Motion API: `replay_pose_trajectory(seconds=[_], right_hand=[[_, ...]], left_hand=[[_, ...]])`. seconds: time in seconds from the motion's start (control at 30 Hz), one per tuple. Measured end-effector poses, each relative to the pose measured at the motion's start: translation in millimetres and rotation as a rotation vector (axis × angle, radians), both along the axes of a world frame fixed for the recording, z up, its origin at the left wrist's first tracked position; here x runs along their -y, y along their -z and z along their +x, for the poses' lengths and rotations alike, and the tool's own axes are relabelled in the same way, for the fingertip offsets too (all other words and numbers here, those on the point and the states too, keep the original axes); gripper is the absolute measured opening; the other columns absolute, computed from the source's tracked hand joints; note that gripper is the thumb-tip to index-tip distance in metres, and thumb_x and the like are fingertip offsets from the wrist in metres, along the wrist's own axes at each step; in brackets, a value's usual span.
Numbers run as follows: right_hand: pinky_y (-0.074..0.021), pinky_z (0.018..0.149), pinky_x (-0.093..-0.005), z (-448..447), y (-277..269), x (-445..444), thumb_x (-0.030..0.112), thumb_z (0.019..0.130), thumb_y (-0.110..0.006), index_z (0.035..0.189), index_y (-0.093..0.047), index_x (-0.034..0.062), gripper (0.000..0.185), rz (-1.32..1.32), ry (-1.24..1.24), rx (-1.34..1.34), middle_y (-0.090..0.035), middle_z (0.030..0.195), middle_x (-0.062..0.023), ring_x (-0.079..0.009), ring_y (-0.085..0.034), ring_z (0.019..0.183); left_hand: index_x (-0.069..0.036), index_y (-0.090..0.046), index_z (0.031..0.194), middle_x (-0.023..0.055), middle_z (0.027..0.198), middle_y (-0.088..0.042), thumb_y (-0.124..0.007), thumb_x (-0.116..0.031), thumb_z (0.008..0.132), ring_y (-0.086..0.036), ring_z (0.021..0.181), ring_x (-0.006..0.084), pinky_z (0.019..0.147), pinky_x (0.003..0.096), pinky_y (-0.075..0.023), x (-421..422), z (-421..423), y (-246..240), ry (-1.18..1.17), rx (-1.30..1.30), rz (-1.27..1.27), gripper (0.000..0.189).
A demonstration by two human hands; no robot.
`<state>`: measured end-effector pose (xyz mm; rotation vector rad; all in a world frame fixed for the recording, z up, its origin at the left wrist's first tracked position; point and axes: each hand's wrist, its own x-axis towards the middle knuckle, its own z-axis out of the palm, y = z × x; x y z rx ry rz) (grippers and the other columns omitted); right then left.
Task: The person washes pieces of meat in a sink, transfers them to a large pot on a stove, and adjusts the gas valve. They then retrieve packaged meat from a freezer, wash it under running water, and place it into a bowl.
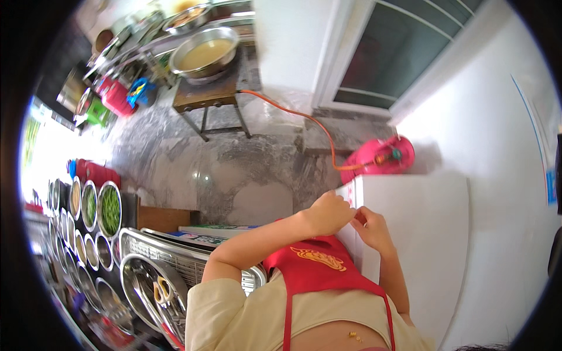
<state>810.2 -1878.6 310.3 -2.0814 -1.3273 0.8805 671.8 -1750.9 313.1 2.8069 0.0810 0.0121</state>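
Observation:
My left hand (331,213) is curled in a loose fist, its fingertips hidden from me. Close against it, my right hand (373,228) has thumb and forefinger brought together. The two hands meet over the front edge of a white chest freezer (415,219). Anything small pinched between them is too hidden to make out. Below my hands hangs a red apron (316,259) with a yellow print.
A pink gas cylinder (377,158) stands behind the freezer; its orange hose (316,123) runs to a metal stove (208,94) bearing a large basin of liquid (206,55). At left are bowls of chopped greens (109,209) and a steel bowl of utensils (151,289). A glazed door (377,57) stands ahead.

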Motion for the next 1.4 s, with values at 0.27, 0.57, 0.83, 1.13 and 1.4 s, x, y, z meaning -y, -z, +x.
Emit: replay_pose_trajectory(seconds=[0.27,0.57,0.83,1.13,1.4], right_hand=[[-0.0473,0.064,-0.025,30.9,45.4,-167.6,0.008,0.081,-0.062,0.095,-0.057,0.0025,0.016,0.043,-0.268,-0.207,-0.06,0.077,-0.0023,-0.0103,-0.057,0.07],[-0.0487,0.063,-0.0307,-120.5,30.6,-435.0,0.012,0.084,-0.06,0.095,-0.06,0.0031,0.014,0.13,-0.837,-0.365,-0.066,0.079,-0.0117,-0.0211,-0.065,0.072],[-0.0496,0.065,-0.0329,-330.1,29.2,-626.8,0.015,0.083,-0.061,0.088,-0.061,0.0034,0.013,0.233,-0.989,-0.424,-0.066,0.078,-0.0117,-0.0222,-0.065,0.071],[-0.0468,0.06,-0.0234,-459.3,28.2,-812.4,0.015,0.087,-0.061,0.088,-0.062,0.0011,0.014,0.031,-0.724,-0.528,-0.065,0.076,-0.0044,-0.0084,-0.058,0.068],[-0.0415,0.053,-0.0191,-579.7,50.3,-994.8,0.016,0.09,-0.057,0.088,-0.06,0.0034,0.013,-0.11,-0.38,-0.915,-0.059,0.074,-0.0013,-0.0053,-0.051,0.059]], left_hand=[[-0.011,-0.065,0.078,0.0065,0.072,-0.065,-0.062,-0.016,0.071,-0.065,0.075,0.0258,0.066,0.0379,-0.0475,-119.4,-14.6,17.6,-0.372,-0.103,-0.058,0.009],[-0.011,-0.06,0.096,0.0059,0.09,-0.065,-0.063,-0.021,0.074,-0.063,0.089,0.024,0.077,0.0377,-0.0471,-256.3,-152.3,2.2,-1.045,-0.087,0.05,0.024],[-0.008,-0.06,0.085,0.01,0.084,-0.063,-0.062,-0.024,0.079,-0.06,0.087,0.0274,0.077,0.0395,-0.0462,-392.8,-328.5,1.3,-1.381,0.005,-0.078,0.016],[-0.006,-0.061,0.084,0.0113,0.08,-0.063,-0.06,-0.019,0.08,-0.061,0.08,0.0308,0.075,0.0403,-0.048,-593.8,-513.8,-27.0,-1.357,0.261,-0.087,0.014],[-0.006,-0.064,0.088,0.0123,0.087,-0.065,-0.062,-0.013,0.08,-0.064,0.082,0.0293,0.072,0.0346,-0.0496,-805.4,-623.9,1.9,-1.351,0.466,-0.355,0.011]])
